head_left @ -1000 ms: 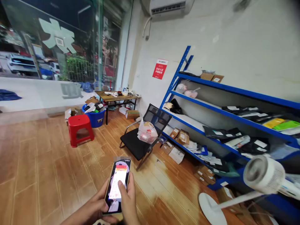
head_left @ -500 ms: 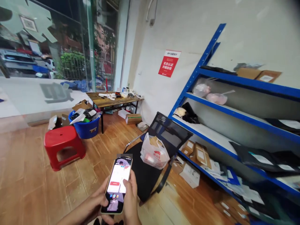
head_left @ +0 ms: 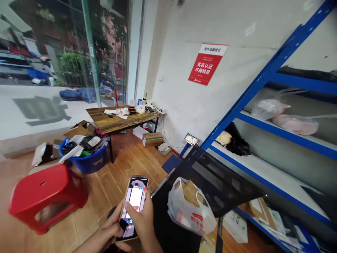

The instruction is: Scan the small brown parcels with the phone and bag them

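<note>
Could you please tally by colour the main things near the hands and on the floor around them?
Red: 1, the stool
Blue: 1, the tub
White: 1, the plastic bag
Black: 2, the chair and the phone, held in the grip of left hand and right hand
Brown: 1, the cardboard box
Total: 6

Both hands hold a phone at 6 o'clock, screen lit: the left hand cups it from below, the right hand grips its right edge, thumb on the screen. Just right of it a white bag sits on a black chair. A red stool stands at 8 o'clock, a blue tub behind it, a bench at 11 o'clock and blue shelves at 3 o'clock.
</note>
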